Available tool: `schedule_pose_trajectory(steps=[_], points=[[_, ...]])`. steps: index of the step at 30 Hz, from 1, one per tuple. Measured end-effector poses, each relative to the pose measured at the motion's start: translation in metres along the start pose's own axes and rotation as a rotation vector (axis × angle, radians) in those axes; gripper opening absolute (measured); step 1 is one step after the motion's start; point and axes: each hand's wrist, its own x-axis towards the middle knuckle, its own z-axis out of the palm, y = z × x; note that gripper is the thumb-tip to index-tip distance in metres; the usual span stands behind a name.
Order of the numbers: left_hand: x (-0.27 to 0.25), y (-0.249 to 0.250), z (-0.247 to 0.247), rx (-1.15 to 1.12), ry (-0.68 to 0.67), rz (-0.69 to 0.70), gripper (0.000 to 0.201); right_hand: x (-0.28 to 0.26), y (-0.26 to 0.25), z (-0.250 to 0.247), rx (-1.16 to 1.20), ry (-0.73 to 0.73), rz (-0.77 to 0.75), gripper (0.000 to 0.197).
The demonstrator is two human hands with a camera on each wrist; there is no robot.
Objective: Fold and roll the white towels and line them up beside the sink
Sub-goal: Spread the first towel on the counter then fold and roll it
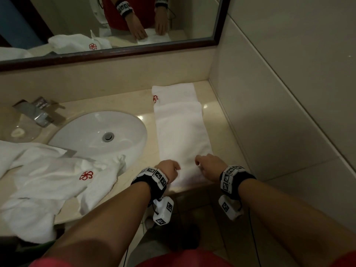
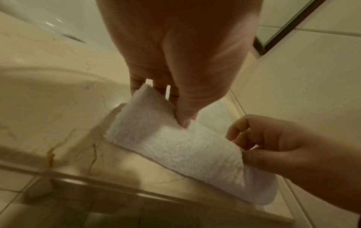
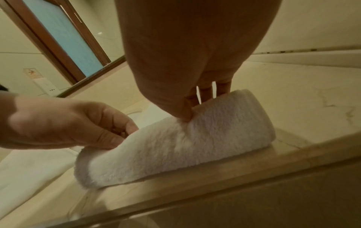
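Observation:
A white towel (image 1: 182,132), folded into a long strip, lies on the beige counter (image 1: 227,135) right of the sink (image 1: 100,132), with a red flower logo at its far end. Its near end (image 2: 175,148) (image 3: 175,146) curls up off the counter into the first turn of a roll. My left hand (image 1: 169,167) (image 2: 181,114) pinches the left side of that curl between thumb and fingers. My right hand (image 1: 209,163) (image 3: 187,111) pinches the right side the same way. A second white towel (image 1: 48,180) with a red logo lies crumpled left of the sink's front.
A chrome tap (image 1: 38,110) stands behind the sink at the left. A framed mirror (image 1: 115,26) hangs above the counter. A tiled wall (image 1: 279,103) closes the counter's right side. The counter's front edge (image 2: 136,189) runs just below my hands.

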Motion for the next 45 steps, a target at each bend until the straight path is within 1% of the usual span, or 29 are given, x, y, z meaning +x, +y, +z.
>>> schedule_pose_trajectory(steps=[3, 5, 7, 9, 10, 13, 16, 17, 18, 19, 21, 22, 24, 28, 33, 36, 39, 42, 45], points=[[0.000, -0.001, 0.001, 0.002, 0.071, -0.033, 0.023, 0.002, 0.001, 0.004, -0.036, 0.014, -0.033, 0.016], [-0.002, 0.001, -0.001, 0.007, 0.104, -0.024, 0.018, 0.002, 0.001, 0.006, -0.056, 0.072, -0.055, 0.015], [-0.003, 0.004, -0.004, 0.025, 0.129, -0.002, 0.018, 0.000, 0.000, 0.007, -0.099, 0.147, -0.088, 0.016], [-0.004, 0.007, -0.006, 0.039, 0.149, 0.031, 0.020, -0.001, 0.000, 0.006, -0.132, 0.160, -0.107, 0.025], [-0.004, 0.008, -0.006, 0.034, 0.156, 0.054, 0.021, -0.002, 0.000, 0.005, -0.146, 0.171, -0.113, 0.026], [-0.004, 0.011, -0.001, 0.038, 0.169, 0.124, 0.026, -0.004, -0.004, 0.008, -0.189, 0.220, -0.164, 0.024], [-0.010, 0.014, 0.011, 0.111, 0.244, 0.162, 0.022, -0.014, -0.003, 0.013, -0.159, 0.240, -0.225, 0.017], [-0.013, 0.015, 0.013, 0.147, 0.279, 0.168, 0.019, -0.017, -0.001, 0.013, -0.147, 0.226, -0.237, 0.020], [-0.017, 0.016, 0.015, 0.187, 0.304, 0.172, 0.020, -0.021, 0.000, 0.014, -0.145, 0.201, -0.228, 0.030], [-0.020, 0.017, 0.017, 0.223, 0.310, 0.168, 0.026, -0.024, 0.003, 0.015, -0.155, 0.172, -0.220, 0.041], [-0.027, 0.019, 0.021, 0.274, 0.284, 0.143, 0.049, -0.028, 0.005, 0.020, -0.167, 0.130, -0.220, 0.059], [-0.030, 0.020, 0.024, 0.301, 0.285, 0.135, 0.059, -0.029, 0.005, 0.022, -0.173, 0.114, -0.215, 0.064], [-0.034, 0.022, 0.030, 0.358, 0.300, 0.118, 0.067, -0.029, 0.004, 0.029, -0.165, 0.108, -0.187, 0.070], [-0.034, 0.024, 0.037, 0.440, 0.350, 0.095, 0.065, -0.026, 0.000, 0.035, -0.177, 0.170, -0.148, 0.067], [-0.034, 0.027, 0.040, 0.416, 0.377, 0.051, 0.063, -0.024, -0.002, 0.031, -0.202, 0.191, -0.168, 0.057], [-0.036, 0.029, 0.042, 0.406, 0.355, 0.048, 0.064, -0.029, -0.003, 0.027, -0.195, 0.171, -0.157, 0.051], [-0.038, 0.029, 0.042, 0.388, 0.319, 0.050, 0.064, -0.035, -0.003, 0.025, -0.202, 0.145, -0.166, 0.050], [-0.040, 0.032, 0.037, 0.342, 0.307, 0.041, 0.059, -0.039, -0.002, 0.024, -0.218, 0.124, -0.169, 0.049], [-0.041, 0.033, 0.028, 0.322, 0.272, 0.019, 0.050, -0.041, -0.005, 0.018, -0.204, 0.110, -0.156, 0.044]])
